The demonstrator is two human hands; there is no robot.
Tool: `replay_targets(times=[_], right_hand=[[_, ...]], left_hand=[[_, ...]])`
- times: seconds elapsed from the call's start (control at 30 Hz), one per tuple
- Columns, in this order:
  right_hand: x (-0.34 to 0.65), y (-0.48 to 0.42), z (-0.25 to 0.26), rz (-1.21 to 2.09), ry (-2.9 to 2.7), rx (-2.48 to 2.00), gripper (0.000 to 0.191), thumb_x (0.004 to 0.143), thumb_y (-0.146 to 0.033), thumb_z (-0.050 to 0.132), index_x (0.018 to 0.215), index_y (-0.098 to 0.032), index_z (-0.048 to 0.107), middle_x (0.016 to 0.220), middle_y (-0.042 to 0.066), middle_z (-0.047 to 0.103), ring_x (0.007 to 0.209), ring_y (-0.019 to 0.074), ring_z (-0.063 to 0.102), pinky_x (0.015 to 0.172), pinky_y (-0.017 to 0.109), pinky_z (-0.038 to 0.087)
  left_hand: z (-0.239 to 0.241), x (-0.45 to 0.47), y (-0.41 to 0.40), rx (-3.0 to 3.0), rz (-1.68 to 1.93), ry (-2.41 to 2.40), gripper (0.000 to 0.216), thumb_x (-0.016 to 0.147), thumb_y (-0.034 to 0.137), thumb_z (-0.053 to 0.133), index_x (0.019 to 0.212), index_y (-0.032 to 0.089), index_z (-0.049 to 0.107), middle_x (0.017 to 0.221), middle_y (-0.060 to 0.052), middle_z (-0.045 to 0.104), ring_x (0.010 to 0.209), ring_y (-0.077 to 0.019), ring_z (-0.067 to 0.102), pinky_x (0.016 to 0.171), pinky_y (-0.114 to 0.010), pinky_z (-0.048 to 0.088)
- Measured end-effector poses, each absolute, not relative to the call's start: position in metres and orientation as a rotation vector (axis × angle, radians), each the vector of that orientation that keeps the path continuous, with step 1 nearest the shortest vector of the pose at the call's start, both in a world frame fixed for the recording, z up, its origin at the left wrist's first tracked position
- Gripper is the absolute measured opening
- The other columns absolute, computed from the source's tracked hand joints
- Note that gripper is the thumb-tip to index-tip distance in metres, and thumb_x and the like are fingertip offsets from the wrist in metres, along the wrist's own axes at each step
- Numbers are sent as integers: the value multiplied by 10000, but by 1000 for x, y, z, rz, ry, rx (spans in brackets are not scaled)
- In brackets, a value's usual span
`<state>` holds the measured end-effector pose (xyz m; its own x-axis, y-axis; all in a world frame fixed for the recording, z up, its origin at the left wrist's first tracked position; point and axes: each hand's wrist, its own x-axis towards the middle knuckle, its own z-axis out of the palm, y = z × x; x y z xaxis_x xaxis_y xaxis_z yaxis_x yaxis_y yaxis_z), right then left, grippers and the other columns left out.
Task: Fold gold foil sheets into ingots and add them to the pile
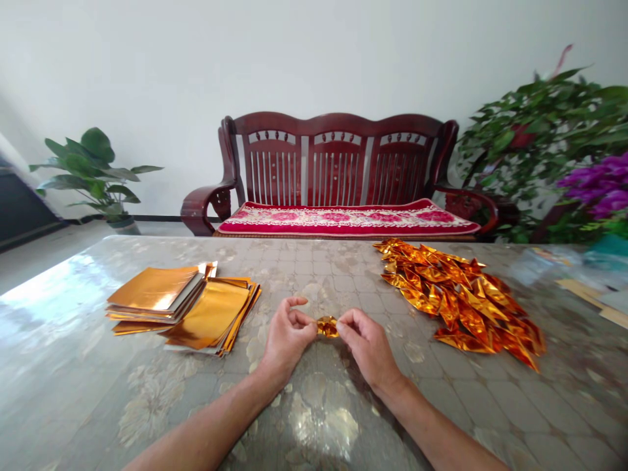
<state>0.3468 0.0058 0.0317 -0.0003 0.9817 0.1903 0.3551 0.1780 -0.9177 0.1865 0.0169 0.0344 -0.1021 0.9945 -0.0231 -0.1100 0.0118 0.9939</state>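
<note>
Hands: left hand (287, 333) and right hand (366, 343) meet at mid-table, forearms resting low over the glossy patterned table (314, 418).
Left hand: thumb and forefinger pinched on the left end of a small gold foil piece (327, 326); other fingers curled in.
Gold foil piece: crumpled or part-folded, held between both hands just above the table top. Its exact shape is too small to tell.
Right hand: fingertips closed on the right end of the same piece.
Far left: potted plant (95, 173) on the floor by the wall.
Left of hands: flat gold foil sheets (184, 307) in overlapping stacks, near but apart from the left hand.
Behind: red wooden bench (338, 176) with a patterned cushion.
Right of hands: pile of folded foil pieces (466, 297), well apart from the sheets.
Far right: leafy plants (544, 131) and purple flowers (601, 183).
Handling, as judged: foil this thin likely tears and creases for good, so both pinches should stay close to the fold line, with even, light pressure and the piece kept low over the table.
</note>
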Motion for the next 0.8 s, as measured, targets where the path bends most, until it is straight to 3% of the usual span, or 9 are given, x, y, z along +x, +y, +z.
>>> replay_targets(times=[0.17,0.3,0.4,0.5,0.63,0.8], right_hand=[[348,8,30,875,-1582,-1366,226,884,-392,513,755,-215,568,606,-38,530,572,147,510,542,245,401],[357,6,32,698,-1721,-1378,271,972,-408,389,1018,-233,591,832,10,651,781,190,617,700,294,483],[366,6,32,476,-1836,-1304,233,943,-263,407,1124,-237,552,1095,52,640,950,196,622,855,340,493],[373,8,30,342,-1939,-1198,352,831,-86,430,1133,-237,531,1223,68,589,1080,198,596,920,354,495],[376,14,28,199,-2045,-1107,411,774,-6,423,1074,-244,570,1217,69,596,1170,218,565,995,412,475],[377,20,28,197,-2102,-1064,298,875,-59,456,1037,-251,616,1078,59,639,1043,207,612,907,376,515]], left_hand=[[31,185,20,1027,1311,1191,485,606,197,738,1026,177,497,579,75,637,519,-112,596,546,-188,437],[29,182,23,908,1321,1108,451,687,309,762,1027,172,498,697,32,689,597,-110,652,611,-200,495],[30,179,25,802,1314,1079,385,771,328,714,1048,168,502,828,-40,733,722,-144,711,687,-238,547],[32,177,27,699,1309,1079,288,821,246,645,1056,168,498,865,-66,740,747,-146,724,712,-244,562],[36,176,27,628,1310,1046,271,806,165,606,1055,172,499,845,-61,737,732,-151,730,697,-241,570],[38,175,25,611,1267,1026,298,782,92,564,1060,173,494,853,-65,734,729,-154,734,700,-247,577]])
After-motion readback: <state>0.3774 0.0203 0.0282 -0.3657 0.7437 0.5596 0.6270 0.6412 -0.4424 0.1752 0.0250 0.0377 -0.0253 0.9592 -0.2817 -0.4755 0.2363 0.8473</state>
